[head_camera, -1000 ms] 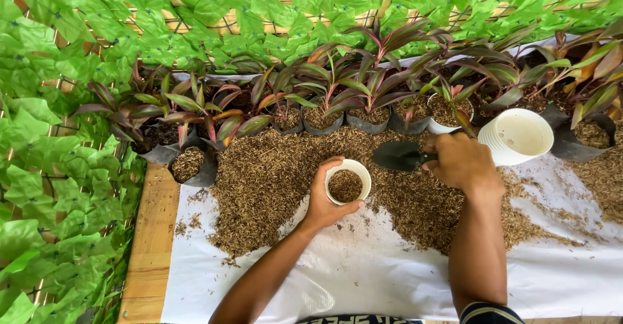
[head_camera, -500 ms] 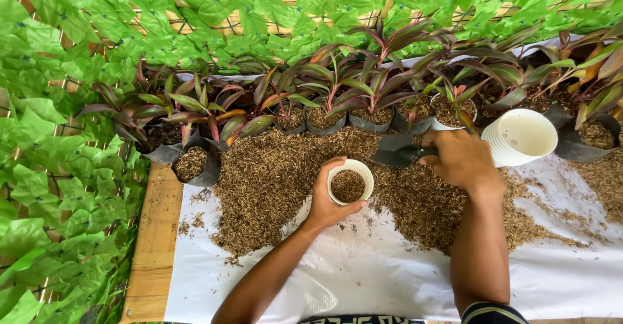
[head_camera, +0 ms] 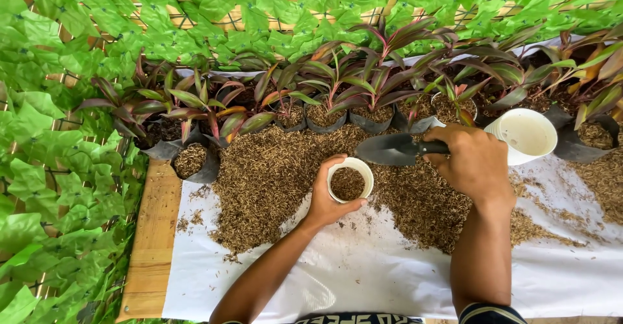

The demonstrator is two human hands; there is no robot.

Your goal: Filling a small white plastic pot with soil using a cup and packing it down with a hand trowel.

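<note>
Left hand (head_camera: 324,197) wraps a small white cup (head_camera: 350,180) at about the frame's centre, fingers clenched round its side, thumb on the near rim; the cup stands on the brown husk heap (head_camera: 272,181). The cup is partly filled with husk, level below the rim, so filling looks begun, not finished. Right hand (head_camera: 474,162) at 3 o'clock of the cup, fingers closed around the handle of a dark trowel (head_camera: 392,149); the blade points toward 9 o'clock and hangs just above the heap at 1 o'clock of the cup, blade looks bare or nearly so, hard to tell. A stack of white cups (head_camera: 522,136) lies tipped on its side just behind the right hand at 3 o'clock, empty, so more cups appear left to fill. Along 12 o'clock a row of dark bags with red-green plants (head_camera: 363,90), already potted in husk. One more dark bag with husk (head_camera: 189,160) at 9 o'clock, no plant visible in it. A white sheet (head_camera: 363,278) covers the wooden counter (head_camera: 152,233); green leaf screen (head_camera: 97,25) behind and at left.
</note>
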